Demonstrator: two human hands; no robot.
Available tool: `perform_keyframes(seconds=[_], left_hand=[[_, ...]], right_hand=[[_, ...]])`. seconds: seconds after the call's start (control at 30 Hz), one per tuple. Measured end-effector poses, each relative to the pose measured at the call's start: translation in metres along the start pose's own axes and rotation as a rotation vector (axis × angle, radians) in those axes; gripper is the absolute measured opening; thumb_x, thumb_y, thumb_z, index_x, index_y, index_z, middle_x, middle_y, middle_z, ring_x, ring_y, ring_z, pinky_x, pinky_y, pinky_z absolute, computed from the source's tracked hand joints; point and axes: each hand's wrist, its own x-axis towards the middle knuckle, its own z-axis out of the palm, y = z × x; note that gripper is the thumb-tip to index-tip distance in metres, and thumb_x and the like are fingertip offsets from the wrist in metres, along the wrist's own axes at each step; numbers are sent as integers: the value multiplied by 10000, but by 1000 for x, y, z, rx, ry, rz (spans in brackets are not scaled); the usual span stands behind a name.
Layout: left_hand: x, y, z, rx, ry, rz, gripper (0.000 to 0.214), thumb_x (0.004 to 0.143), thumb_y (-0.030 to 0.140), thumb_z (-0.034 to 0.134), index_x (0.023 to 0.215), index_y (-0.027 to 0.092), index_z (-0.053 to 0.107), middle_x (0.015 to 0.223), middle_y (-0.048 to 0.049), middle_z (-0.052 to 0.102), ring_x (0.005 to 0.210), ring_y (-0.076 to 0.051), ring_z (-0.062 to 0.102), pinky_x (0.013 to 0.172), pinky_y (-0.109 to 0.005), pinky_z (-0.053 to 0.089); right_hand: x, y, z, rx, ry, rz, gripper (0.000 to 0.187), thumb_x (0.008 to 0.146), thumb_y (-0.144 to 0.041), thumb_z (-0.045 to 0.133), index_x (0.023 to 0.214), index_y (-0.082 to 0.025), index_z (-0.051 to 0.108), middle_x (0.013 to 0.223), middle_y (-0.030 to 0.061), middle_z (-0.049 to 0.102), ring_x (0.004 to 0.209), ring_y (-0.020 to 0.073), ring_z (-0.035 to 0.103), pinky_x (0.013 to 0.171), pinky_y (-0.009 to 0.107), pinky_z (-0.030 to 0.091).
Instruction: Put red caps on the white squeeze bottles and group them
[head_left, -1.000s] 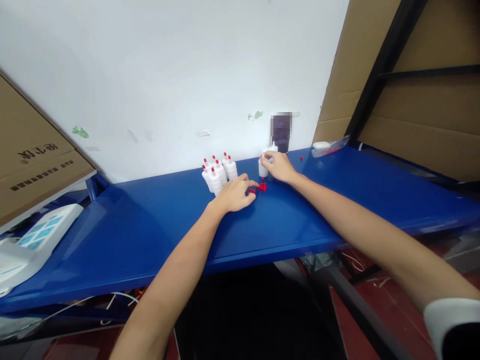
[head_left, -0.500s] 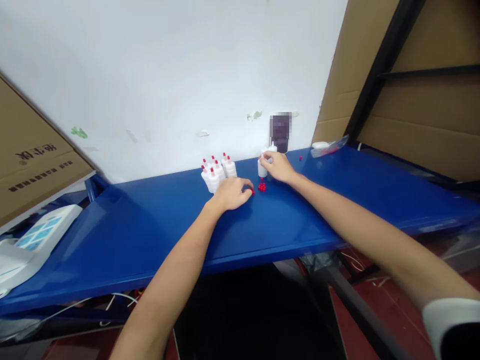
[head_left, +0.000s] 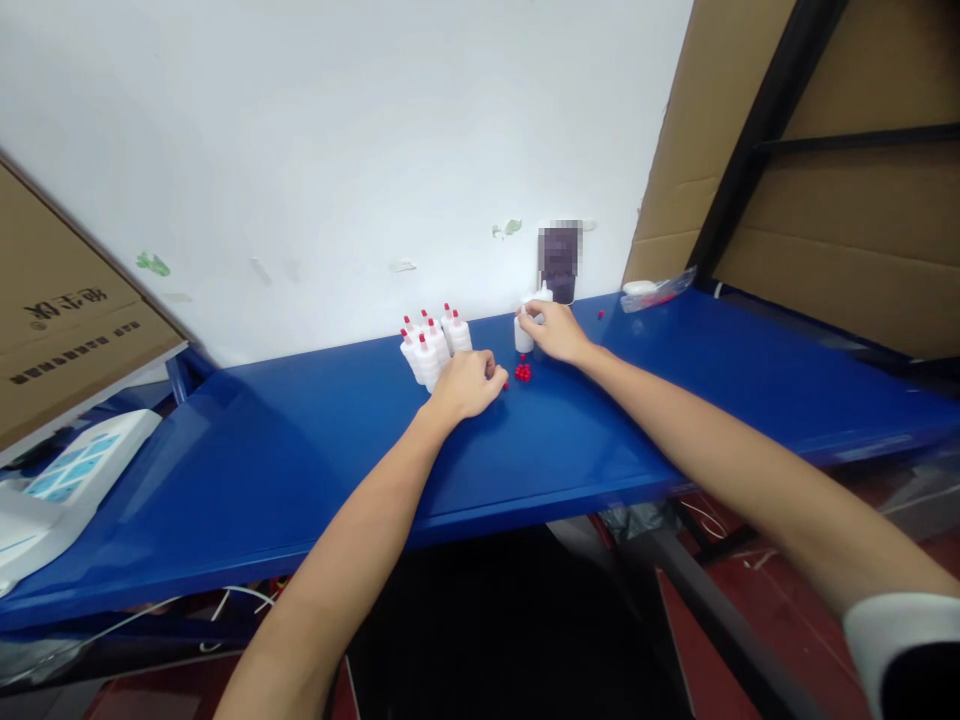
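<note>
My right hand is closed around the upper part of an uncapped white squeeze bottle, which stands upright on the blue table. Just behind it another white bottle shows its bare nozzle, partly covered by that hand. My left hand rests low over the table with thumb and finger pinched at a small red cap, only partly visible. A little pile of red caps lies between the two hands. Behind my left hand, several white bottles with red tips stand close together.
A dark phone-like object leans on the white wall. To its right lie a single red cap and a clear plastic bag. A white device with blue panels sits at the table's left end, near a cardboard box.
My left hand's fingers have drawn together at the red cap, and the hand has shifted slightly right. My right hand keeps its hold on the bottle.
</note>
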Motion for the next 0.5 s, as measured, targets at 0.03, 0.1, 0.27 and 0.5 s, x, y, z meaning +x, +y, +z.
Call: perform_keyframes(seconds=[0.03,0.1,0.27,0.5], left_hand=[[1,1,2,48,-8,-29,349,928,359,433,775,150,667,729,-79,671,680,-204,612,683,-336,463],[3,6,5,130,-36,-76,460,970,425,379,804,133,694,812,-126,704,750,-243,654,717,-365,494],[8,18,10,273,-99,-140,577,989,505,333,939,95,736,924,-193,729,849,-313,700,750,-408,526],[15,17,12,344,-104,-111,622,1003,502,291,970,66,734,969,-217,734,939,-333,706,906,-461,508]], right_hand=[[0,0,0,-1,0,-1,271,885,-338,504,876,-175,721,905,57,735,776,199,602,763,301,426],[0,-1,0,-5,-1,2,271,886,-337,504,883,-175,723,906,58,735,781,201,603,765,301,428],[-1,-2,-1,-17,9,18,291,892,-346,502,914,-171,734,899,61,731,785,203,599,761,303,426],[-1,-1,0,-24,10,22,288,891,-345,510,925,-165,733,905,66,733,787,207,601,757,304,423]])
